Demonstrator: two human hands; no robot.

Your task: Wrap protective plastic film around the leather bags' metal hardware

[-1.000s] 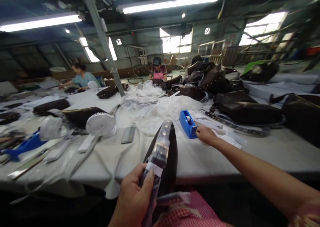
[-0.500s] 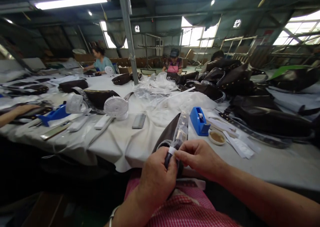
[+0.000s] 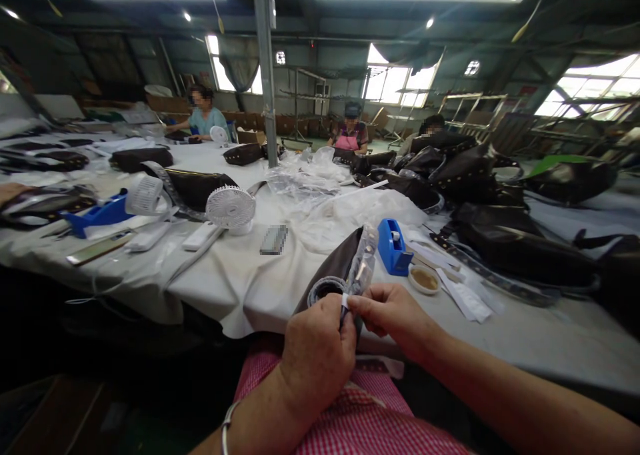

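Nearest, above the checked cloth, the left hand is closed in a loose fist around the lower part of a plastic-wrapped strap. The right hand pinches a small white band between thumb and forefinger, from the right side. The band lies across the strap just above the left fist, so the 2 hands are side by side and equally near it; whether it goes all the way round, I cannot tell. The strap's long axis runs forward from the hands, leaning slightly right, and the dark bag lies along its left side, with a grey coiled edging just above the left knuckles.

Beyond the right hand, on the white-covered table, a small round dish holds something brown, too small to identify. White strips lie to its right. Just past the dish, to its left, the blue tape dispenser holds 1 pale roll. To the left are 2 white fans. Farther out, clear plastic is heaped mid-table and dark bags are piled to the right. At the far side, a person in a pink apron sits facing this way
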